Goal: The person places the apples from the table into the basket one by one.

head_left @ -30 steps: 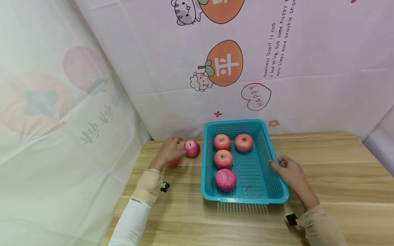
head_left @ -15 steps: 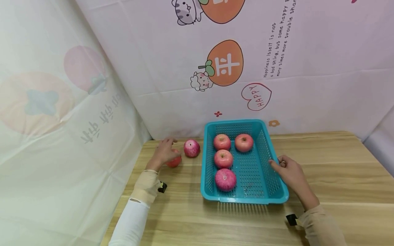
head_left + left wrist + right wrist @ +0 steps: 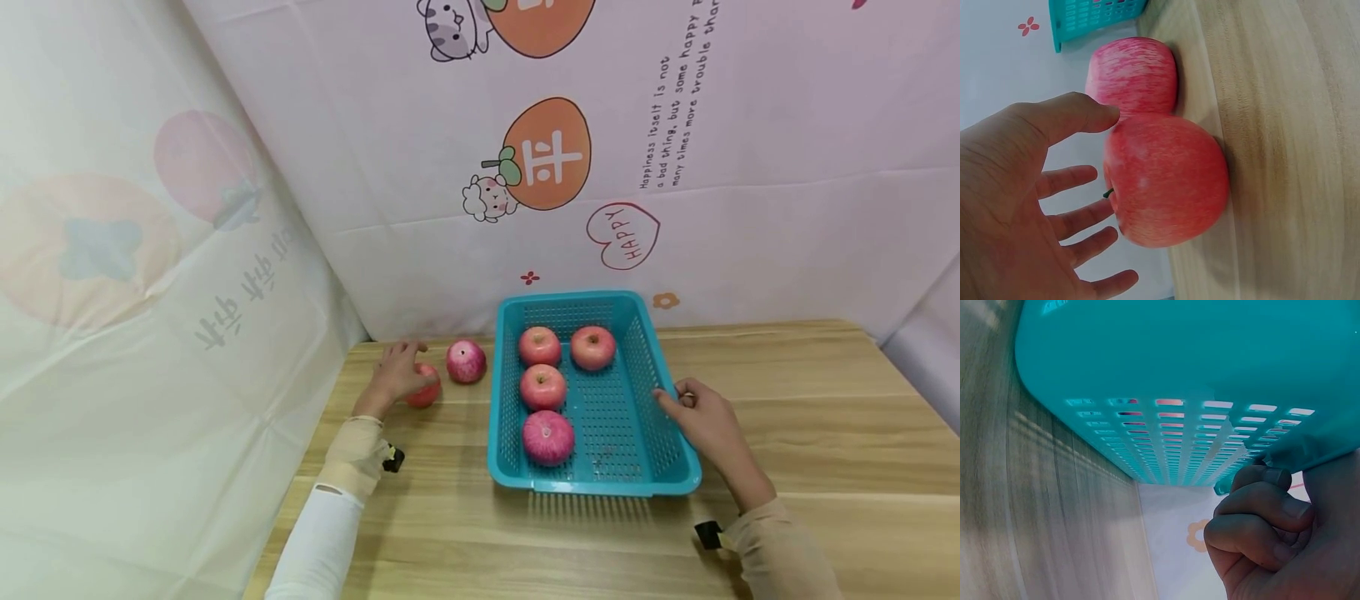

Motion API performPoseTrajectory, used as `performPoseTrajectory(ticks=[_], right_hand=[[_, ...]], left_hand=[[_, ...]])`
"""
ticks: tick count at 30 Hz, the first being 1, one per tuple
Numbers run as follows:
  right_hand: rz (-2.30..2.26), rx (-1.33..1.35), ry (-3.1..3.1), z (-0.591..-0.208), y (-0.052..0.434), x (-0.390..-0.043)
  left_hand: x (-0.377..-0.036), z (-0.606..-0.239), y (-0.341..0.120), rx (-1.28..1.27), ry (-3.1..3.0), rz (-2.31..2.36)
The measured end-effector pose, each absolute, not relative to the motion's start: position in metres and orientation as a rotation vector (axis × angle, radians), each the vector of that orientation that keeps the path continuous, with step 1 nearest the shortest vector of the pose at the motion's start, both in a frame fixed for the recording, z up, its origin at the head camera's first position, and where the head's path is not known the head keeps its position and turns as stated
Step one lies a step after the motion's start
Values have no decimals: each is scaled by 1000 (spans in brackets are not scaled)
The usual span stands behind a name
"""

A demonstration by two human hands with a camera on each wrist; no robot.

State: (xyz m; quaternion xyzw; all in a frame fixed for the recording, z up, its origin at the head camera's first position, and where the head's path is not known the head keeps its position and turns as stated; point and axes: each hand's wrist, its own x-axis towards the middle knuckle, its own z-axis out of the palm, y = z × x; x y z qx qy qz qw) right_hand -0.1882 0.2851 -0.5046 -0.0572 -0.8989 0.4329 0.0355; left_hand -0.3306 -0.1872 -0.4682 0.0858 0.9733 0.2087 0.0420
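Note:
My left hand [image 3: 396,377] is over a red apple [image 3: 1169,181] on the table's left side, fingers spread and slightly bent around its stem end. In the left wrist view the thumb overlaps the apple's edge, and the fingertips are close to the stem. Just beyond it sits a second apple [image 3: 467,362], deep pink and streaked. My right hand [image 3: 703,417] grips the right rim of a turquoise plastic basket [image 3: 681,442], its lower fingers curled against the outside wall. Inside the basket, several apples [image 3: 543,387] lie mostly along the left side.
The wooden table [image 3: 442,533] meets a printed white cloth [image 3: 420,250] right behind the basket. Another hanging cloth [image 3: 247,433] borders the table on the left. Bare wood shows right of the basket and in front of it.
My left hand has drawn back leftward from beside the streaked apple to the red apple, with its fingers now over it. The right hand and the basket have stayed in place.

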Motion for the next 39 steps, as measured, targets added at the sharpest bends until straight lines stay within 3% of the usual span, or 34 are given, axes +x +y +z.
performPoseTrajectory(ticks=[39], right_hand=[[1311, -175, -2763, -506, 286, -190]], left_hand=[[-328, -492, -184, 274, 2898, 605]])
